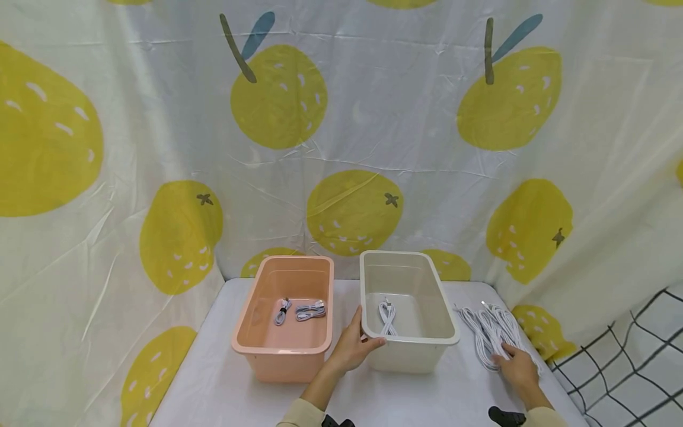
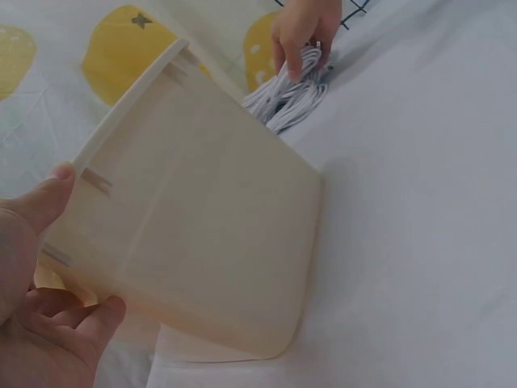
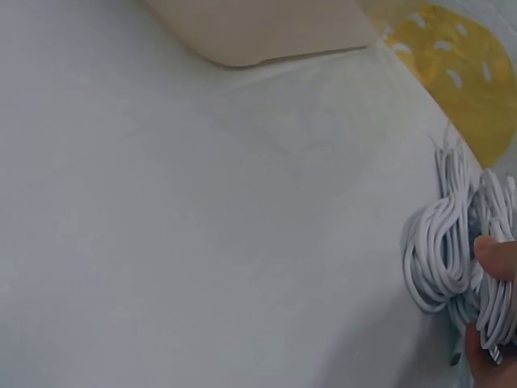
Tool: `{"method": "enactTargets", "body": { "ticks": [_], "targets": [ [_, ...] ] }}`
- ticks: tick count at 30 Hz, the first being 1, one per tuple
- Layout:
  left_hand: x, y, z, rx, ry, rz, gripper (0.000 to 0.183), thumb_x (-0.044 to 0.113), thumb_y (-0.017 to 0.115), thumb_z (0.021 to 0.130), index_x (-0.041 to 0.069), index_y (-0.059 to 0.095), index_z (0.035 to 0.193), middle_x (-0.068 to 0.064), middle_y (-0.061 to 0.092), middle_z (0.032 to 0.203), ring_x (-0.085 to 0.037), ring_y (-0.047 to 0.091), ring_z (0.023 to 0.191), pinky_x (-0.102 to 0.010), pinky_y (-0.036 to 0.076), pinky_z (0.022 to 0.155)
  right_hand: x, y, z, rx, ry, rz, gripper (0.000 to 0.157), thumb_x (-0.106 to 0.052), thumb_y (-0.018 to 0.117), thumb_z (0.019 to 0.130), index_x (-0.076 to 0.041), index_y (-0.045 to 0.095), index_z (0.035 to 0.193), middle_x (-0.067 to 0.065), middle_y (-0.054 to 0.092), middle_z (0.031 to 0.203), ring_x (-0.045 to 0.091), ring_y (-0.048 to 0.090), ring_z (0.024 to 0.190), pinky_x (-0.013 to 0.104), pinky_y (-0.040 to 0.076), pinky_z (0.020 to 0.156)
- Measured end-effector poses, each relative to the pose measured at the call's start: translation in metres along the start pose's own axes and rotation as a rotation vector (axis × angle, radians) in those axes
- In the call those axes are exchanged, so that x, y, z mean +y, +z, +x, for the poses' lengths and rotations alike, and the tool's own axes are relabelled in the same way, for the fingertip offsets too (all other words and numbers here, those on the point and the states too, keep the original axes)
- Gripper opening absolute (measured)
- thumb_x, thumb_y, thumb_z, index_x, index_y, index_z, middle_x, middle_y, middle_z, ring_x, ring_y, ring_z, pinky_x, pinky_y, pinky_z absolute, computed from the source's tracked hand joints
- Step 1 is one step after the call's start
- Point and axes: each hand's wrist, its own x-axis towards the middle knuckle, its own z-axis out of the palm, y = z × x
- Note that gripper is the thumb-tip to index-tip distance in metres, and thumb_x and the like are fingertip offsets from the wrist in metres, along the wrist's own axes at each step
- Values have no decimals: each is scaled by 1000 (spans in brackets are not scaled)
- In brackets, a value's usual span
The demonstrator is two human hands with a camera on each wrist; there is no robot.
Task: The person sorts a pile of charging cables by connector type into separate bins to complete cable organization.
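My left hand (image 1: pixel 349 347) grips the near left corner of a cream plastic bin (image 1: pixel 408 357), thumb at the rim and fingers along the side. In the left wrist view the bin's outer wall (image 2: pixel 202 202) fills the middle. One bundled white cable (image 1: pixel 388 320) lies inside it, at the left. To the right of the bin, several coiled white cables (image 1: pixel 477 329) lie in a pile. My right hand (image 1: pixel 519 369) pinches a white cable bundle (image 3: pixel 494 311) at the near end of this pile, thumb on top. Part of that hand is cut off in the right wrist view.
A pink bin (image 1: pixel 285 360) stands left of the cream one, holding a dark-tied cable bundle (image 1: pixel 282 312) and another cable bundle (image 1: pixel 310 312). Both bins stand on a white-covered table (image 1: pixel 213 385). Behind hangs a fruit-print curtain (image 1: pixel 373 118); black wire grid (image 1: pixel 629 362) is at right.
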Motion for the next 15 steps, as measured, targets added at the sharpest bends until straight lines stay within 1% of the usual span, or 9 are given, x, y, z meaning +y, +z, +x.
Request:
{"method": "enactTargets", "body": {
  "ticks": [3, 5, 8, 10, 12, 15],
  "targets": [
    [0, 1, -1, 1, 1, 2, 95, 7, 77, 94, 5, 14, 164, -18, 48, 152, -36, 49, 138, -45, 47, 104, 1, 0, 0, 17, 58, 100, 61, -16, 67, 95, 12, 46, 144, 42, 31, 150, 61, 26, 138, 68, 24, 111],
    [1, 1, -1, 0, 3, -3, 95, 7, 77, 94, 5, 14, 165, -18, 47, 153, -37, 48, 138, -46, 47, 104, 1, 0, -1, 28, 79, 163, 60, -15, 66, 96, 13, 45, 144, 42, 31, 150, 60, 24, 140, 66, 23, 112],
    [1, 1, -1, -2, -1, -6, 95, 7, 77, 94, 5, 14, 164, -19, 48, 152, -37, 48, 138, -46, 47, 104, 1, 0, -3, 48, 87, 227, 60, -15, 66, 96, 14, 45, 144, 42, 32, 150, 59, 23, 141, 64, 22, 114],
    [1, 1, -2, -1, -7, -1, 95, 8, 77, 94, 3, 14, 164, -19, 47, 153, -37, 47, 139, -46, 47, 105, 0, 0, -4, 51, 93, 280, 60, -15, 66, 96, 15, 44, 145, 42, 31, 150, 57, 21, 143, 62, 21, 116],
    [1, 1, -2, 1, -8, 7, 95, 8, 78, 94, -1, 13, 163, -21, 47, 152, -39, 47, 139, -45, 47, 104, 1, 0, -5, 47, 102, 324, 63, -17, 65, 97, 14, 42, 147, 42, 29, 152, 57, 18, 145, 61, 19, 117],
    [1, 1, -3, 2, -14, 17, 97, 8, 78, 94, -4, 10, 163, -22, 46, 153, -39, 46, 139, -43, 47, 105, 1, 0, -4, 36, 119, 374, 66, -21, 64, 99, 12, 38, 150, 40, 23, 156, 55, 13, 147, 60, 15, 119]
  ]
}}
